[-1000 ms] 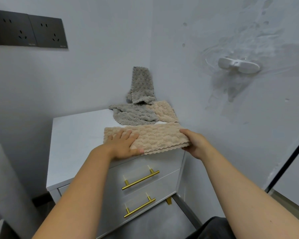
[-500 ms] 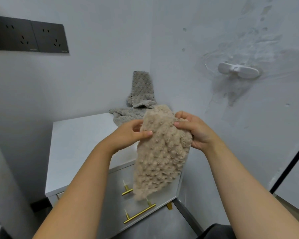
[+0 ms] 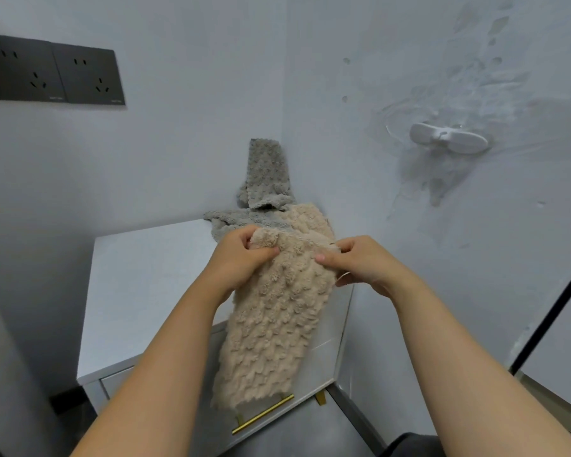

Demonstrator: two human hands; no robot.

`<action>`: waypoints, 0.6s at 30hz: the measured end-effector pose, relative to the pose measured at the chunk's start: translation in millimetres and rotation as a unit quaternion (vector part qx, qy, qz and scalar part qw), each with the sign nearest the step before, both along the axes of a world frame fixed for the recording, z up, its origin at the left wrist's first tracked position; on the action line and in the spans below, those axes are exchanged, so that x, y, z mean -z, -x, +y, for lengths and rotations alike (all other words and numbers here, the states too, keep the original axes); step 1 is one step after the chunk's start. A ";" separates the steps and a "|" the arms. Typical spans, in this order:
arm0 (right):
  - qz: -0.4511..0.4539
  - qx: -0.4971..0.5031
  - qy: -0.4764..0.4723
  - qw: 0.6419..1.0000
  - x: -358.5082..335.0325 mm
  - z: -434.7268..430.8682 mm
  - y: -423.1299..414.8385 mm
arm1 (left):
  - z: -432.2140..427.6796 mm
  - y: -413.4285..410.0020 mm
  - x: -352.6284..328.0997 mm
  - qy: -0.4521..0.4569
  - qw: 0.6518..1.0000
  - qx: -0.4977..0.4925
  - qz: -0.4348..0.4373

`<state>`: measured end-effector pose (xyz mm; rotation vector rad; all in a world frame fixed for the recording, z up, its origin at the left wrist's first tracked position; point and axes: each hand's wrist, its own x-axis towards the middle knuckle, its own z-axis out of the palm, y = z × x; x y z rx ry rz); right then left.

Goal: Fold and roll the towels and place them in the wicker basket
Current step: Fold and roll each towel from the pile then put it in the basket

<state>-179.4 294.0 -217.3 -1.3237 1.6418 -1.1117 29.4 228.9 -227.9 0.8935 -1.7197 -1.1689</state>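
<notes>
The person holds a folded beige towel (image 3: pixel 271 324) up in front of the chest, above the front right part of a white drawer cabinet (image 3: pixel 320 357). The left hand (image 3: pixel 241 258) has its fingers curled round the towel's top left corner, thumb pressed against the pile. The right hand (image 3: pixel 360 262) pinches the top right edge between thumb and forefinger. The towel hangs from the two hands as a long narrow strip, its lower end level with the cabinet's upper drawer front and partly covering a gold drawer handle (image 3: pixel 262 413). Behind the hands, at the back right of the worktop (image 3: pixel 145 275), a second beige towel (image 3: pixel 310 219) lies in the corner beside a grey towel (image 3: pixel 267 173), part of which leans up against the wall while the rest lies crumpled on the surface. Two dark wall sockets (image 3: pixel 53 74) sit high on the left wall, and a white wall hook (image 3: pixel 449 141) is stuck to the right wall.
</notes>
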 end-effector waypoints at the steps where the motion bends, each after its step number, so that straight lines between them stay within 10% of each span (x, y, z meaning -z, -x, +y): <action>1: -0.005 0.013 0.000 1.000 2.3 -0.2 0.3 | -0.9 -0.1 1.7 0.010 1.000 -0.015 -0.005; 18: -0.251 0.034 0.068 0.965 22.2 -15.6 -20.4 | -3.4 2.6 18.0 -0.131 0.988 -0.022 0.081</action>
